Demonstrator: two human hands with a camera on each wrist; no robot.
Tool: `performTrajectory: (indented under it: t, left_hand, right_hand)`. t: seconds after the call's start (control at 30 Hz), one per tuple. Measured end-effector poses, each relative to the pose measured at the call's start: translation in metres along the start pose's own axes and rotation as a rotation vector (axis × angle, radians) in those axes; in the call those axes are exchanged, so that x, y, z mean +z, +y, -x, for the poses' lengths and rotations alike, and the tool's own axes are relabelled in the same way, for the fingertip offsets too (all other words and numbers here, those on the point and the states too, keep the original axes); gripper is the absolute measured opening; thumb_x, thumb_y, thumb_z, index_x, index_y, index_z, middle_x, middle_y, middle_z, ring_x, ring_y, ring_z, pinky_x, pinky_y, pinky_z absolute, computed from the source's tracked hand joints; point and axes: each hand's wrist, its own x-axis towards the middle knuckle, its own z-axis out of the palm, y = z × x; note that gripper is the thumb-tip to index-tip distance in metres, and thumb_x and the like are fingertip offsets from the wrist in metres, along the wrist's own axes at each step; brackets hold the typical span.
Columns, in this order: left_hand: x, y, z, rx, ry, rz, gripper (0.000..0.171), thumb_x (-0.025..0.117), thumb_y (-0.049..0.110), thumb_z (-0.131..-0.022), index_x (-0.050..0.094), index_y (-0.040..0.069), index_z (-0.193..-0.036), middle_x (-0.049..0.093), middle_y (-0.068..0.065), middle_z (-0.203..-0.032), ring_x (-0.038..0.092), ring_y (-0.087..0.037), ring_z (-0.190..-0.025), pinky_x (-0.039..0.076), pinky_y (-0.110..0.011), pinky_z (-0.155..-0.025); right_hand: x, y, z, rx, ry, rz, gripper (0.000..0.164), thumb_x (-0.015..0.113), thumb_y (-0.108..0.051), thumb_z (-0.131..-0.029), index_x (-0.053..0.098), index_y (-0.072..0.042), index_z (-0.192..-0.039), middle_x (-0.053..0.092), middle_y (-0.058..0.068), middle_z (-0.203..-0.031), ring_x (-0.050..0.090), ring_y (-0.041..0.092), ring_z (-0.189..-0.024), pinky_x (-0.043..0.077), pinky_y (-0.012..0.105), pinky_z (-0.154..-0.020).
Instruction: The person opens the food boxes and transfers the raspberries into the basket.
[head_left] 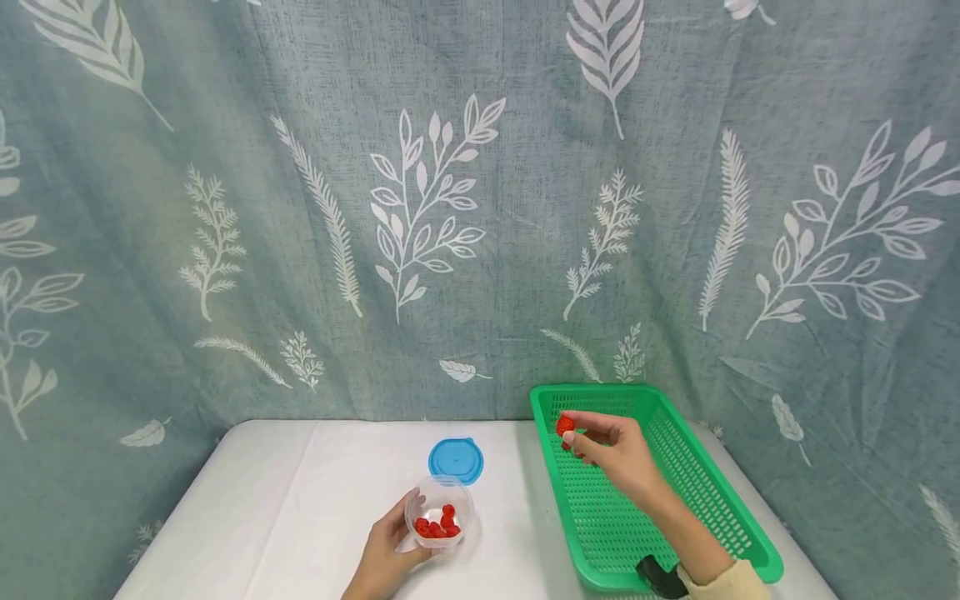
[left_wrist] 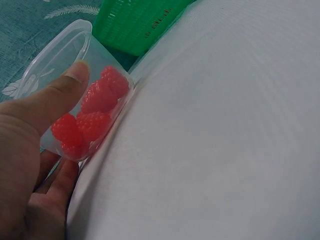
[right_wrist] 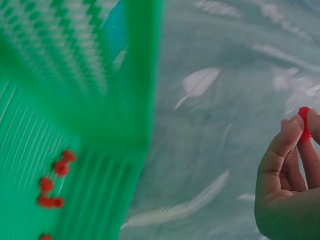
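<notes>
My left hand (head_left: 390, 546) grips a clear plastic tub (head_left: 461, 492) from its left side, with the thumb and fingers around its wall. Several red raspberries (left_wrist: 95, 100) lie in the bottom of the tub. Over the far left part of the green basket (head_left: 573, 533), my right hand (head_left: 622, 454) pinches one red raspberry (head_left: 566, 426) between thumb and fingertips. More raspberries (right_wrist: 61, 168) lie on the basket floor at its far end, partly hidden behind the right hand in the head view.
A round blue lid (head_left: 456, 461) lies flat on the white table (head_left: 285, 500) just beyond the tub. Behind the table hangs a grey-green curtain (head_left: 480, 250) with a white leaf pattern. A black strap (head_left: 662, 577) is around the right wrist, near the basket's front rim.
</notes>
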Motion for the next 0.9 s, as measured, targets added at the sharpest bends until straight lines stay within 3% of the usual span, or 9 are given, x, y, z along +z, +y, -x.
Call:
performTrajectory:
  t: [0.1,0.23,0.43,0.63,0.9]
  left_hand:
    - [0.0,0.0,0.001,-0.008,-0.015,-0.01,0.094,0.089,0.016,-0.077,0.039,-0.002,-0.154,0.048,-0.021,-0.154,0.04,-0.042,-0.145,0.039,-0.043,-0.117]
    - [-0.001,-0.001,0.0,-0.025,-0.035,-0.015,0.097,0.089,0.023,-0.077,0.037,-0.001,-0.155,0.047,-0.021,-0.154,0.041,-0.043,-0.144,0.04,-0.043,-0.116]
    - [0.0,-0.002,0.0,-0.029,-0.045,-0.003,0.098,0.089,0.024,-0.077,0.036,-0.001,-0.155,0.045,-0.022,-0.155,0.041,-0.042,-0.144,0.04,-0.041,-0.115]
    - [-0.001,-0.001,-0.001,-0.027,-0.035,-0.019,0.096,0.089,0.02,-0.077,0.036,-0.001,-0.155,0.045,-0.022,-0.155,0.04,-0.042,-0.145,0.04,-0.042,-0.116]
    - [0.0,-0.001,-0.002,-0.008,-0.005,-0.017,0.094,0.089,0.018,-0.077,0.039,0.001,-0.155,0.05,-0.02,-0.152,0.045,-0.04,-0.142,0.041,-0.044,-0.115]
  right_hand:
    - [-0.011,0.015,-0.011,0.036,0.027,0.035,0.038,0.072,-0.02,-0.096,0.069,-0.005,-0.13,0.074,0.018,-0.113,0.064,0.013,-0.066,0.056,0.029,-0.055]
    - [-0.02,0.035,-0.022,0.074,0.059,0.069,0.041,0.07,-0.023,-0.097,0.066,-0.003,-0.133,0.072,0.02,-0.12,0.064,0.015,-0.069,0.058,0.031,-0.061]
    - [-0.029,0.06,-0.037,0.15,0.099,0.108,0.043,0.069,-0.027,-0.098,0.066,-0.002,-0.133,0.07,0.02,-0.124,0.067,0.012,-0.093,0.059,0.031,-0.079]
    - [-0.032,0.086,-0.053,0.184,0.079,0.114,0.044,0.067,-0.026,-0.1,0.063,-0.001,-0.136,0.066,0.02,-0.131,0.064,0.031,-0.118,0.06,0.039,-0.092]
    - [-0.037,0.114,-0.068,0.219,0.046,0.126,0.039,0.07,-0.02,-0.098,0.066,0.001,-0.13,0.068,0.021,-0.126,0.068,0.029,-0.111,0.06,0.043,-0.093]
